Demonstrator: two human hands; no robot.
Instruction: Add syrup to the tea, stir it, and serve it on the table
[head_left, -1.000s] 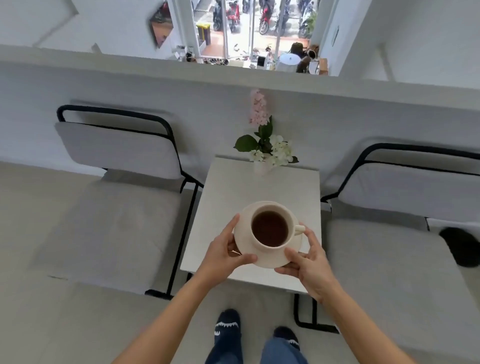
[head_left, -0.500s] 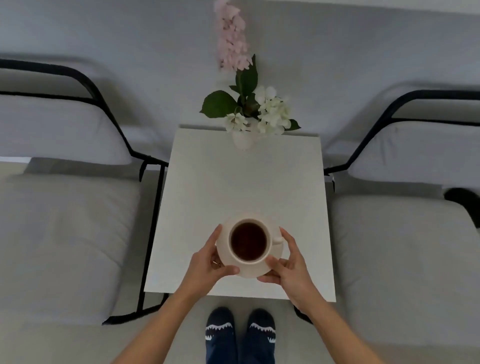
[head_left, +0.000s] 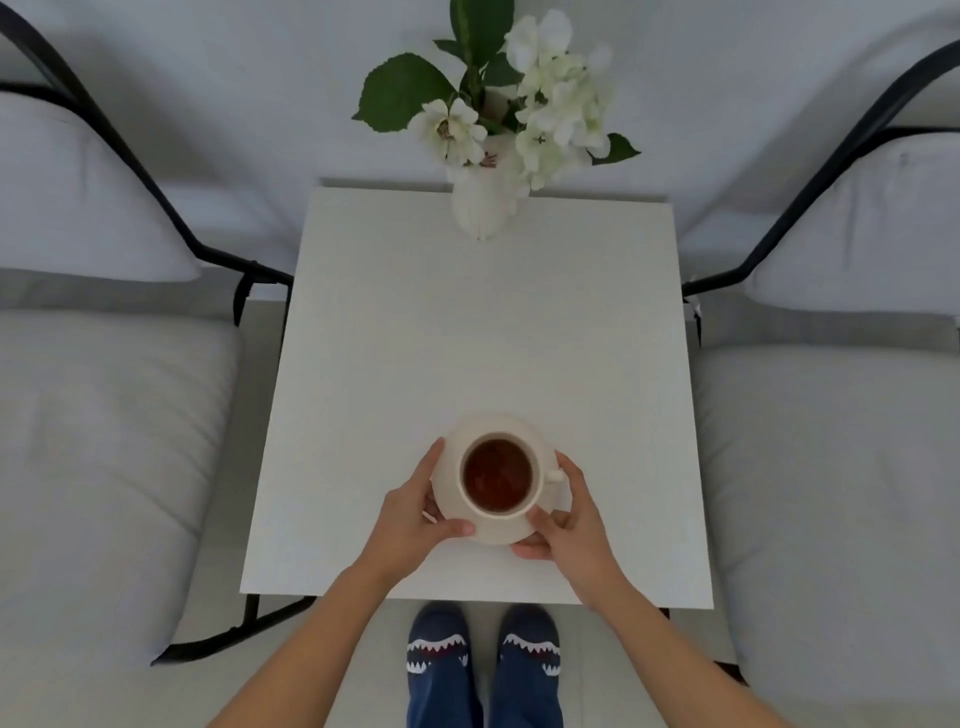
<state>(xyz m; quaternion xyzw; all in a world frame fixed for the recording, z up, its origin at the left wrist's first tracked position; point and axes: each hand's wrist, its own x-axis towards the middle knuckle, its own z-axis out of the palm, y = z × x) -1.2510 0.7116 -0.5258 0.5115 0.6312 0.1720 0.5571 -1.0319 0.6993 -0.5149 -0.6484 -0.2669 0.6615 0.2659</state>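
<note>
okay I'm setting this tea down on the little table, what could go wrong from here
The cup is filled close to its rim, so a tilt of the saucer could slop tea over. The left hand and right hand grip only the saucer's edge; the cup may slide. It sits toward the table's near edge, so nudging it farther in seems safer.

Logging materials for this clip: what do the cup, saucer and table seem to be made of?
Cup and saucer: probably glazed ceramic, cream, smooth with thick rounded rims. Table: matte white top, faint fine grain, perhaps laminate or painted wood; I cannot tell which.
</note>
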